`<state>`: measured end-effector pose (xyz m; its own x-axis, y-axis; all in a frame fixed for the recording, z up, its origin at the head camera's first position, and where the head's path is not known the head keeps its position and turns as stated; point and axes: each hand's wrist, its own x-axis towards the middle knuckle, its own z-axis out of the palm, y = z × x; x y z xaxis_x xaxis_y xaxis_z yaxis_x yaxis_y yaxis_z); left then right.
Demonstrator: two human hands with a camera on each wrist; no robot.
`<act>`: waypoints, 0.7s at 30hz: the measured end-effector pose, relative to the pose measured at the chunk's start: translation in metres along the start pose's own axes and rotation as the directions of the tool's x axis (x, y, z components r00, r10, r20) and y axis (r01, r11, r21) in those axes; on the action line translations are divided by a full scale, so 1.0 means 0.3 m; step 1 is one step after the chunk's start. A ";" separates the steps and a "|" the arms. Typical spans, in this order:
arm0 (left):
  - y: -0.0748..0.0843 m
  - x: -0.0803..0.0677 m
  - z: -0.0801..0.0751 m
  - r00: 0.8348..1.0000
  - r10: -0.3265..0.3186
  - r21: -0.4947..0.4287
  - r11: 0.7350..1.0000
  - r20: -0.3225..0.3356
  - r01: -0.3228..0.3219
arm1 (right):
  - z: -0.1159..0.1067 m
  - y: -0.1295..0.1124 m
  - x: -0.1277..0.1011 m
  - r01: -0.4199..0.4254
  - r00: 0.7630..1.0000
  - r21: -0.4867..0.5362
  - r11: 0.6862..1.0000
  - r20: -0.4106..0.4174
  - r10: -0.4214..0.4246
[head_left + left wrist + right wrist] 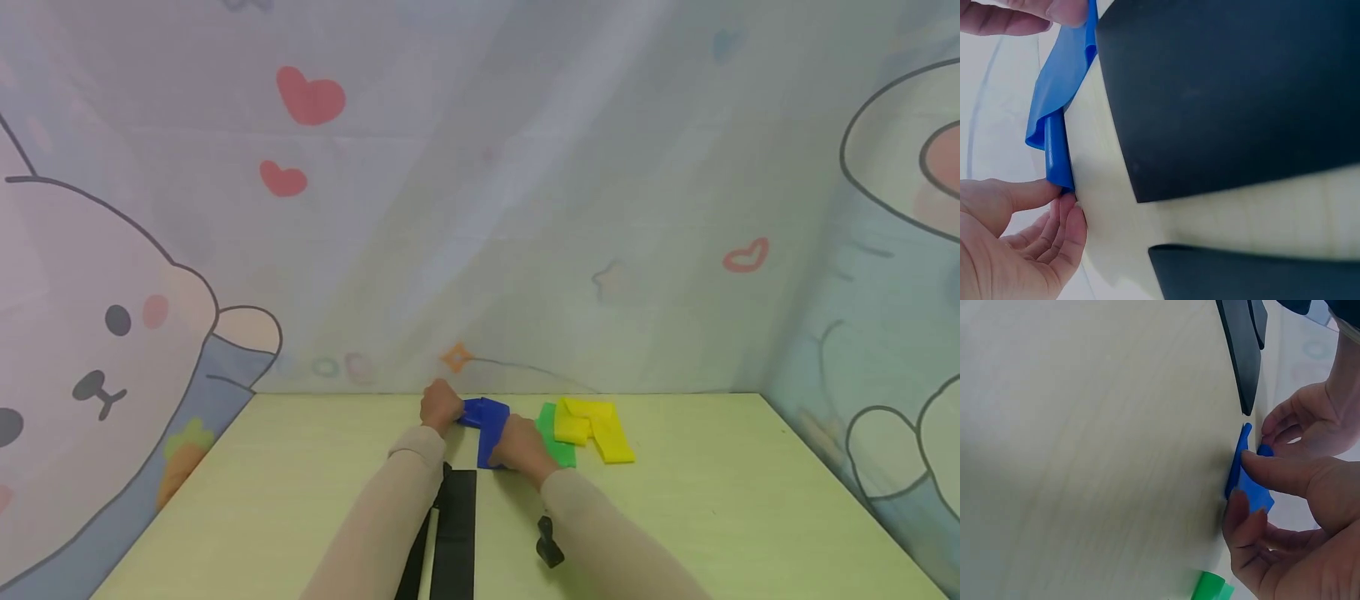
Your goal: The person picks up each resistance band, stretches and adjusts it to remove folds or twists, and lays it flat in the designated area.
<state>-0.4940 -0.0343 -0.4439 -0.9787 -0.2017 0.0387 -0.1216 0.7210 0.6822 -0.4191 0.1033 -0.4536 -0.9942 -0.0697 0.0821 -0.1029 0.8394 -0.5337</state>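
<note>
- Both hands work a blue band (483, 417) at the far edge of the table (300, 467), just left of a green band (553, 442) and a yellow band (596, 427)
- Left hand (441, 406) pinches one end of the blue band between thumb and curled fingers
- Right hand (521, 447) pinches the other part, thumb on top
- By the look of it the blue band is partly folded: one crease shows, the rest lies loose; green and yellow lie already folded
- Black strips (453, 533) lie near the forearms; what they are is unclear
- Most of the blue band is hidden by the hands
</note>
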 end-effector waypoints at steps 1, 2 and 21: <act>-0.002 0.003 0.003 1.000 0.000 -0.002 1.000 0.006 0.000 | 0.002 0.000 0.000 -0.013 1.000 0.000 1.000 0.002 0.013; -0.005 0.006 0.005 1.000 -0.002 -0.006 1.000 0.012 0.002 | 0.005 0.001 0.001 -0.029 1.000 0.004 1.000 0.005 0.029; -0.032 0.050 0.024 0.989 -0.035 -0.097 0.994 0.144 0.049 | -0.003 -0.007 -0.025 -0.113 0.990 -0.025 0.993 0.086 0.115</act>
<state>-0.5086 -0.0395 -0.4553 -0.9874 -0.1294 -0.0906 -0.1531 0.6427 0.7507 -0.4113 0.1025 -0.4523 -0.9984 -0.0189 -0.0526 0.0112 0.8551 -0.5183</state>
